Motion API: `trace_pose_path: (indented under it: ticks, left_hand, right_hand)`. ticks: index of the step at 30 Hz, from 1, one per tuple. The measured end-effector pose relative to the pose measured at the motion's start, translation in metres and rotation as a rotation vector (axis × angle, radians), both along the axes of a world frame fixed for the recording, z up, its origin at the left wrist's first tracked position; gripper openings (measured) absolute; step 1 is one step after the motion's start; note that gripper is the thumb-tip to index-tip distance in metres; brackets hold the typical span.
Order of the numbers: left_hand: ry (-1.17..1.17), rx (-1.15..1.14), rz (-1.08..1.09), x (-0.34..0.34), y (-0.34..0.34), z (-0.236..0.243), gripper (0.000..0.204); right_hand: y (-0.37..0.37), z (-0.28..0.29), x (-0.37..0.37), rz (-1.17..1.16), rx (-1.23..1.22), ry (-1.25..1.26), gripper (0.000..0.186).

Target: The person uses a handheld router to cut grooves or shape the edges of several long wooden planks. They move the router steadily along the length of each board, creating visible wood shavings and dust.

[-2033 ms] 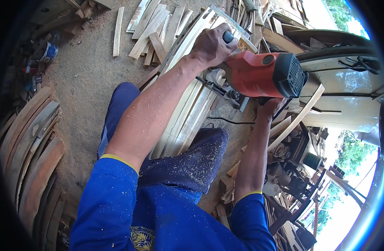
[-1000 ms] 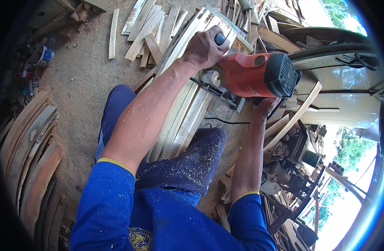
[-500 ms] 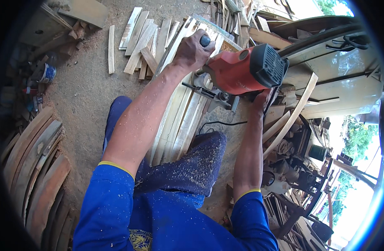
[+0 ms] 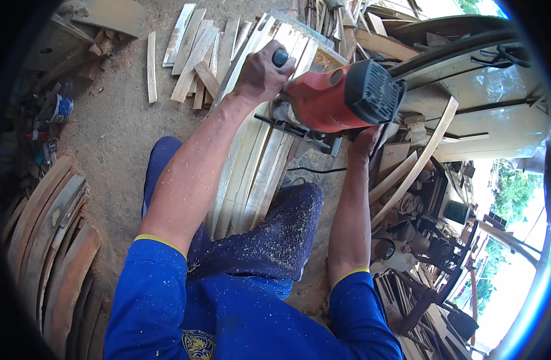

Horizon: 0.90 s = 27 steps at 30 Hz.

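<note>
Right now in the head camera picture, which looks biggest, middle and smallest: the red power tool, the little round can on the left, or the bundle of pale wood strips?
1. Bundle of pale wood strips, biggest.
2. Red power tool, held in both hands.
3. Round can, smallest, though it sits farther from the camera, so it may look smaller than it is.

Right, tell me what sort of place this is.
Most likely an open-air woodworking yard. The left hand and right hand hold a red power saw on pale planks; curved boards and offcuts lie on the sawdusty dirt ground.
</note>
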<state>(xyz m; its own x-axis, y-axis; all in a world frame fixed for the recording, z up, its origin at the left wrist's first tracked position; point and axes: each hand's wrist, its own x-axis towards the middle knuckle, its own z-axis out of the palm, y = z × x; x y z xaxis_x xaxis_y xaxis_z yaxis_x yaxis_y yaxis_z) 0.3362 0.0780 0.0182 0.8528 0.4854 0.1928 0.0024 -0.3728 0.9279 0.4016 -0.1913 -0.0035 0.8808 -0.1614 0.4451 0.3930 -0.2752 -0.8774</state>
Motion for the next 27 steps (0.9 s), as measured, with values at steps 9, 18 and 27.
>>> trace_pose_path:
  ticks: [9,18,27]
  left_hand:
    - [0.002,0.055,0.021,0.003,0.005,0.023,0.035]
    - [-0.059,0.139,0.086,0.002,0.002,0.007,0.031]
    - [-0.053,0.083,0.049,-0.005,-0.002,-0.015,0.032]
  right_hand:
    - [-0.007,0.019,0.020,0.098,0.137,0.164,0.019]
    - [0.005,0.026,0.004,0.115,0.152,0.089,0.018]
    - [-0.009,-0.005,-0.003,0.021,-0.135,-0.076,0.038]
